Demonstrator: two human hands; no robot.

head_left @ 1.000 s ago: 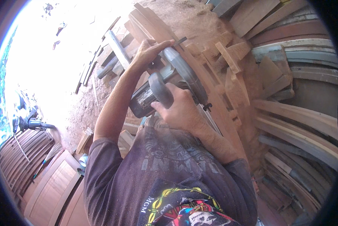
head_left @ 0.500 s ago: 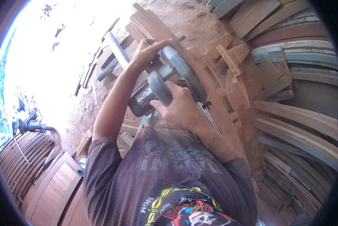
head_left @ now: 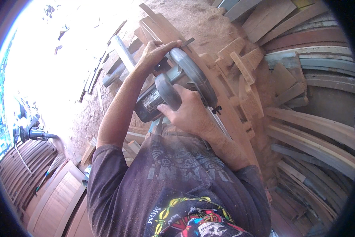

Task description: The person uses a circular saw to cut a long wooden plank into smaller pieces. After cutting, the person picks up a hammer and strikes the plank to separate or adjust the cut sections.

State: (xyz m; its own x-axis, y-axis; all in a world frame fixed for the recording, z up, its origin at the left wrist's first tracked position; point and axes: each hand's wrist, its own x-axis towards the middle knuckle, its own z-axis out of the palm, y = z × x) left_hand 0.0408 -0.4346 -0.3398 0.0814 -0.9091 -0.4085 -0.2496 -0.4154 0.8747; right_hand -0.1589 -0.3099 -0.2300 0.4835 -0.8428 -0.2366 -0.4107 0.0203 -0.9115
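Note:
A grey and black circular saw (head_left: 191,67) rests on a long wooden board (head_left: 229,122) running from the far left toward my right side. My right hand (head_left: 189,112) is wrapped around the saw's rear handle (head_left: 167,93), thumb on the near side. At the saw's front is my left hand (head_left: 155,51), closed against it with one finger stretched rightward across the front; its other fingers are partly hidden. A dark bar (head_left: 188,42) sticks out beyond that finger. The blade is hidden under the guard and body.
Sawdust-covered wood offcuts (head_left: 242,67) lie right of the board. Stacked curved-looking planks (head_left: 312,122) fill the right side. A pale post (head_left: 123,51) and scraps stand left of the saw. Panelled wooden doors (head_left: 59,193) lean at the lower left.
My hands and the saw keep nearly the same place in view. The offcuts and post beyond appear shifted slightly down and right.

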